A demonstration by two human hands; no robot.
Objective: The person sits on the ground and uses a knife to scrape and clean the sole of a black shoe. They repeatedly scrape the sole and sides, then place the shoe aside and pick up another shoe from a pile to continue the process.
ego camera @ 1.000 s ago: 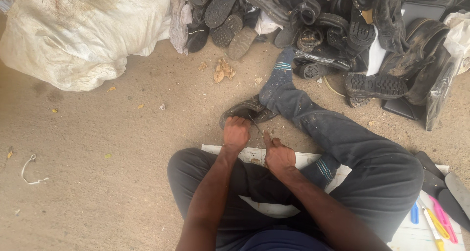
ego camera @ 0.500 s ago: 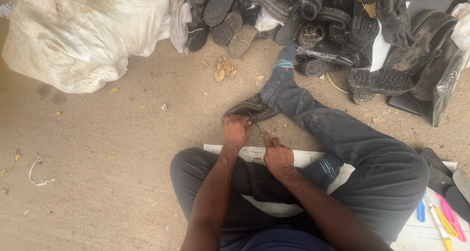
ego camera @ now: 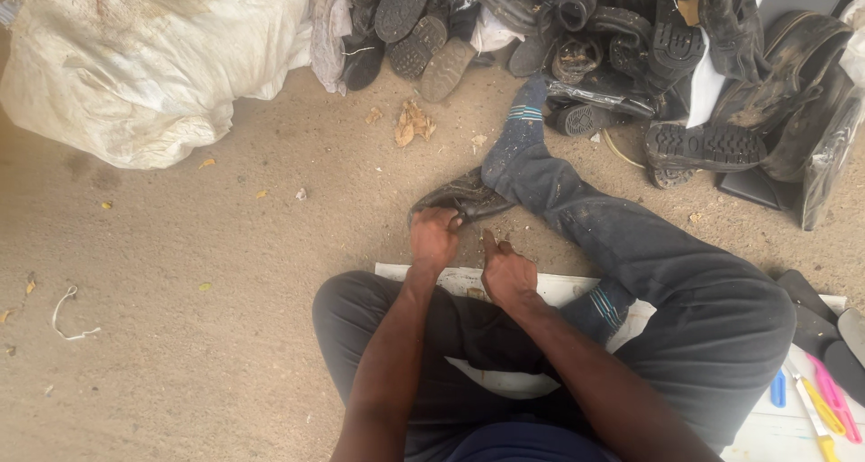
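- Dark trousers (ego camera: 685,336) fill the near edge of my view; I am seated on the floor, left knee bent, right leg stretched out ahead.
- Under my legs lies a white board (ego camera: 559,289), its far edge showing just past my hands.
- At my near right, coloured tools (ego camera: 815,408), blue, yellow and pink, lie on the white surface, with flat dark soles (ego camera: 811,309) just beyond them.
- My left hand (ego camera: 434,240) is curled closed on the near edge of a dark, worn shoe piece (ego camera: 459,196), which lies on the sandy floor (ego camera: 225,273) just ahead of the board.
- My right hand (ego camera: 507,271) sits just beside the left, fingers folded in a loose fist and thumb raised toward the shoe piece; I cannot tell what this grip holds, if anything.
- The shoe piece touches my right leg near the ankle, where a blue striped sock (ego camera: 523,129) shows.
- Off to the left on the floor, well apart, lies a small loop of white cord (ego camera: 65,309).
- Dry leaf scraps (ego camera: 410,124) lie further out.
- Farthest away, a large white sack (ego camera: 153,57) sits at the left, and a heap of dark boots and shoes (ego camera: 631,39) runs across the top to the right.
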